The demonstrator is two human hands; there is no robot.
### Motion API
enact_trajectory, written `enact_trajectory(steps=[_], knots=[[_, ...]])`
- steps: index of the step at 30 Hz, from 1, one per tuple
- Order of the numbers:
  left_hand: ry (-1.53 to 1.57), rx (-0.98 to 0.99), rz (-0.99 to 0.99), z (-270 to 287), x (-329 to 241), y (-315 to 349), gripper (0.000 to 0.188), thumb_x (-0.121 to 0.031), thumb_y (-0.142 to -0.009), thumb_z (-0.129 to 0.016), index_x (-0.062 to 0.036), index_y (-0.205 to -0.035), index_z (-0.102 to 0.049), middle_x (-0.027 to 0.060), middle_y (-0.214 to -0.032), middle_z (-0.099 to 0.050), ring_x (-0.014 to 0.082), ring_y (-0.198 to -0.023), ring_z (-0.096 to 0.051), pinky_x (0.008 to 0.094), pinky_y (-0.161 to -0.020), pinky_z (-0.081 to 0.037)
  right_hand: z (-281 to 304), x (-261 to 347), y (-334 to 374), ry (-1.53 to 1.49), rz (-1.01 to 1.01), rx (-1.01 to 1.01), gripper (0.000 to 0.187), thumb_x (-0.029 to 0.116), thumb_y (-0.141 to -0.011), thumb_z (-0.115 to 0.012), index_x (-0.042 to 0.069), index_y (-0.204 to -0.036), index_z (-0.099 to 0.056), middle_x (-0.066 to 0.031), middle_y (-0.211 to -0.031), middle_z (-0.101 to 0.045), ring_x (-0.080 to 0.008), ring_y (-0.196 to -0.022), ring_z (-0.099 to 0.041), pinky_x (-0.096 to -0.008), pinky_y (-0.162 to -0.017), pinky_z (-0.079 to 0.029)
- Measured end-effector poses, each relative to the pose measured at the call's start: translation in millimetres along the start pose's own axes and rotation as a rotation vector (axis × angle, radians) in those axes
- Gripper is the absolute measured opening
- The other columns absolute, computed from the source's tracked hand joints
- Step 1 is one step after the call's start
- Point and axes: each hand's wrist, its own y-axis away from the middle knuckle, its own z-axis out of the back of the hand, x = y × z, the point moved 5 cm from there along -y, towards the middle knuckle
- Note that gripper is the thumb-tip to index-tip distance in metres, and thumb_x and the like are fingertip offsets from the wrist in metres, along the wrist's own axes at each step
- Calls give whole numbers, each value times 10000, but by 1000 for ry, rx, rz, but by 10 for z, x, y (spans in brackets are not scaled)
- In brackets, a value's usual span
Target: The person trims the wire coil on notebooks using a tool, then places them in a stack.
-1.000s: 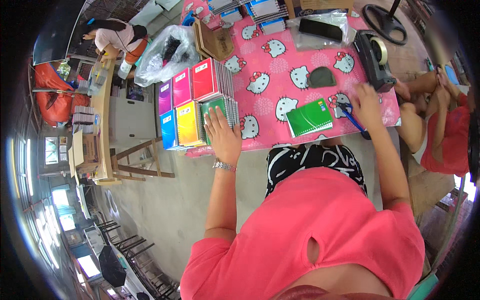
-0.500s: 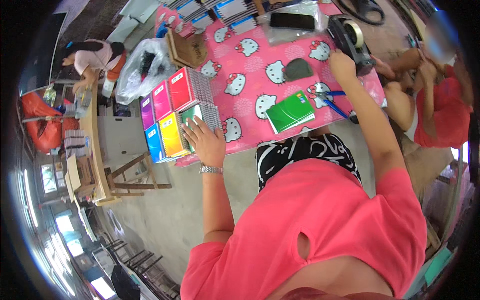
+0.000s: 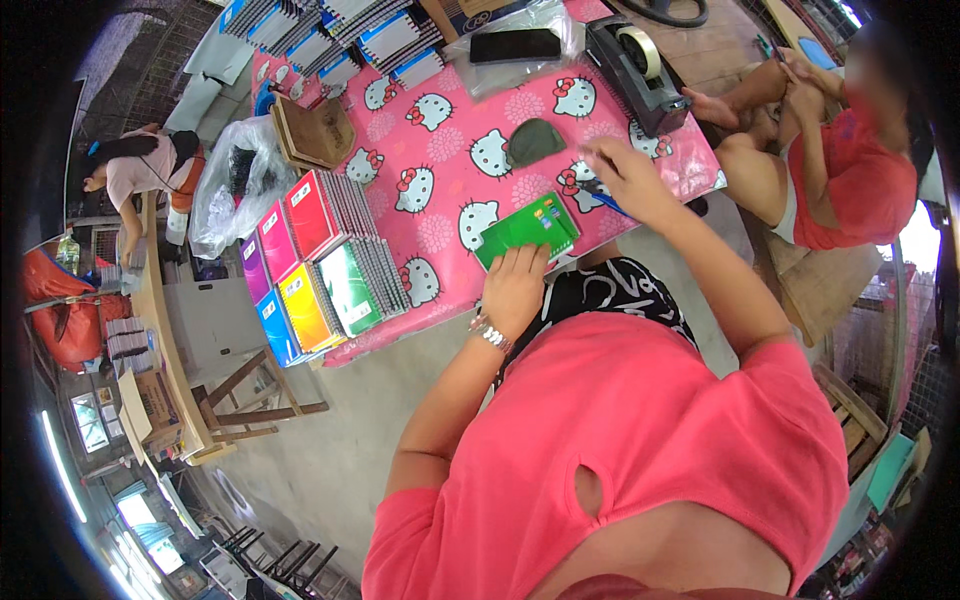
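A green notebook (image 3: 530,231) lies near the table's front edge. My left hand (image 3: 514,290) is closed on its near edge, fingers on the cover and the thumb hidden. My right hand (image 3: 632,178) is over blue-handled pliers (image 3: 609,204), which it partly covers. Its fingers are bent together; what they hold, if anything, is too small to make out. Beyond the notebook lies a dark green rounded flat piece (image 3: 536,142). Left of it, spiral notebooks stand in stacks, among them a red one (image 3: 314,214), a yellow one (image 3: 310,307) and a green-and-white one (image 3: 346,289).
A black tape dispenser (image 3: 640,80) stands at the table's right edge. Behind are a phone (image 3: 514,45) on clear plastic and more notebook stacks (image 3: 395,38). A brown board piece (image 3: 312,132) and a plastic bag (image 3: 238,185) are at left. A co-worker (image 3: 845,160) sits at right.
My left hand has left the notebook stacks and come right onto the green notebook. My right hand has drawn back from the tape dispenser toward the pliers. The view has shifted.
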Motion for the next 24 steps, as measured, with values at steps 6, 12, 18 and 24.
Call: enact_trajectory(steps=[6, 12, 18, 24], knots=[[8, -184, 115, 445, 141, -1, 325, -66, -759, -598, -62, -1084, -602, 84, -980, -618, 270, -932, -579, 398, -833, -440, -478, 64, 857, -665, -725, 226, 374, 152, -925, -520, 36, -1280, -523, -142, -1222, -589, -259, -1106, -582, -395, -921, -442], [-77, -274, 163, 297, 143, -275, 267, -80, -768, -588, -61, -1034, -577, 93, -954, -603, 285, -926, -559, 446, -897, -391, -793, 717, 805, -690, -321, 316, 717, 397, -1012, -407, -74, -1489, -153, -230, -1569, -174, -297, -1476, -119, -351, -1184, -92], [26, -290, 96, 276, 220, -156, 276, -69, -758, -605, -60, -1031, -571, 107, -954, -595, 304, -947, -545, 445, -918, -380, -441, 579, 596, -516, -318, 401, 456, 327, -1023, -423, 33, -1366, -486, -174, -1312, -554, -292, -1200, -533, -369, -1008, -399], [93, -276, -23, 358, 126, -110, 257, -74, -773, -617, -56, -1026, -570, 110, -976, -601, 304, -955, -547, 447, -922, -376, -332, 588, 440, -183, 40, 291, 241, 139, -877, -627, 98, -1109, -679, -101, -959, -618, -283, -861, -600, -383, -771, -481]])
